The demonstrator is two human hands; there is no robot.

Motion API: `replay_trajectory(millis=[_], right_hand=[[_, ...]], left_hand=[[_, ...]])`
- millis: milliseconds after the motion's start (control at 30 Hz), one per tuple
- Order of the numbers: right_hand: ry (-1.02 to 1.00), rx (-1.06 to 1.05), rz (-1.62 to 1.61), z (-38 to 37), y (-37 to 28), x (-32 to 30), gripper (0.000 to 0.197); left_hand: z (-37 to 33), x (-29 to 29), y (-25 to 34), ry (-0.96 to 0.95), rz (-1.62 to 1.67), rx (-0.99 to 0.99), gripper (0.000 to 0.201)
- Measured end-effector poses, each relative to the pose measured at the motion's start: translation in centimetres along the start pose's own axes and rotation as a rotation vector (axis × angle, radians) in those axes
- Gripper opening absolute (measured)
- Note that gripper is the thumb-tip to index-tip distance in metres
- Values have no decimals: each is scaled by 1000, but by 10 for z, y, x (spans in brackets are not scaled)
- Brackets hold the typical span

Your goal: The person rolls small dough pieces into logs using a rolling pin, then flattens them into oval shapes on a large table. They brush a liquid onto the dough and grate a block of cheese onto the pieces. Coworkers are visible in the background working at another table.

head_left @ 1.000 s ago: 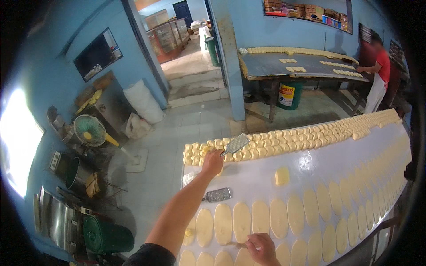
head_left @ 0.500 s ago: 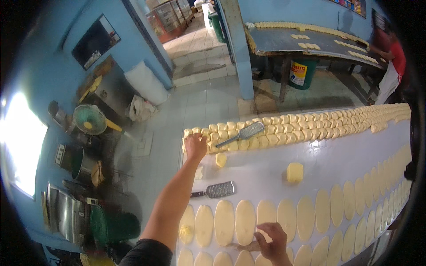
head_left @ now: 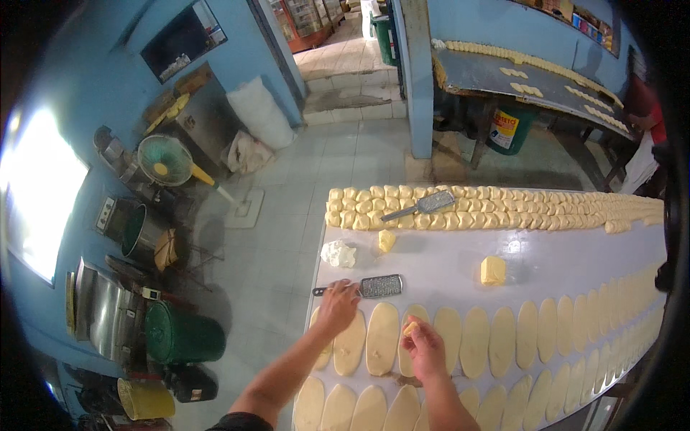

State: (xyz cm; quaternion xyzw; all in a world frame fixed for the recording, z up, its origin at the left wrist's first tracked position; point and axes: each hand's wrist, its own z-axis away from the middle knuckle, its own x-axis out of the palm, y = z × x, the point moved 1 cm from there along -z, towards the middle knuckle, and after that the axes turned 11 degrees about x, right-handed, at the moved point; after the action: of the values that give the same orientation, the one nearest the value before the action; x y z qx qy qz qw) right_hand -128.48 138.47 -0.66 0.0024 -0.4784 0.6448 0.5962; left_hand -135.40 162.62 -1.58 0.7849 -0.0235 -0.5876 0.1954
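My left hand [head_left: 339, 306] has its fingers curled over the dark handle of a flat metal grater [head_left: 381, 286] lying on the table. Pinched in my right hand [head_left: 427, 352] is a small yellow piece of cheese [head_left: 410, 328], held above the flattened ovals of dough. Two long rows of these dough ovals [head_left: 382, 337] run along the near side; a few carry small bits on top. A yellow block of cheese [head_left: 493, 271] stands farther right, and a smaller yellow lump [head_left: 387, 241] sits beyond the grater. Next to that lump lies a crumpled white thing [head_left: 338, 253].
Rows of shaped dough pieces [head_left: 496, 208] line the table's far edge, with a second grater [head_left: 435, 202] resting on them. A fan [head_left: 164, 159] and a green bin [head_left: 183, 332] stand left of the table. Another person [head_left: 645, 136] is beside the back table [head_left: 546, 86].
My left hand has come back from the far dough rows to the near grater. My right hand has lifted slightly and now shows a cheese piece between its fingers. The view has shifted.
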Motion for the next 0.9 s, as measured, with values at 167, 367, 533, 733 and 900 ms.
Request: replay_trajectory(millis=[167, 367, 533, 733, 900], right_hand=[[-12, -74, 276, 31, 9, 6, 32], [54, -303, 389, 61, 18, 4, 30], [1, -274, 386, 78, 45, 31, 30], [-15, -298, 868, 52, 95, 85, 30], [-30, -345, 1041, 28, 134, 104, 27]], left_hand=[[15, -3, -45, -51, -47, 70, 24], [56, -64, -5, 18, 79, -164, 22], [166, -69, 6, 41, 307, -343, 24], [228, -84, 42, -5, 1208, -871, 32], [249, -59, 40, 109, 1477, -895, 28]])
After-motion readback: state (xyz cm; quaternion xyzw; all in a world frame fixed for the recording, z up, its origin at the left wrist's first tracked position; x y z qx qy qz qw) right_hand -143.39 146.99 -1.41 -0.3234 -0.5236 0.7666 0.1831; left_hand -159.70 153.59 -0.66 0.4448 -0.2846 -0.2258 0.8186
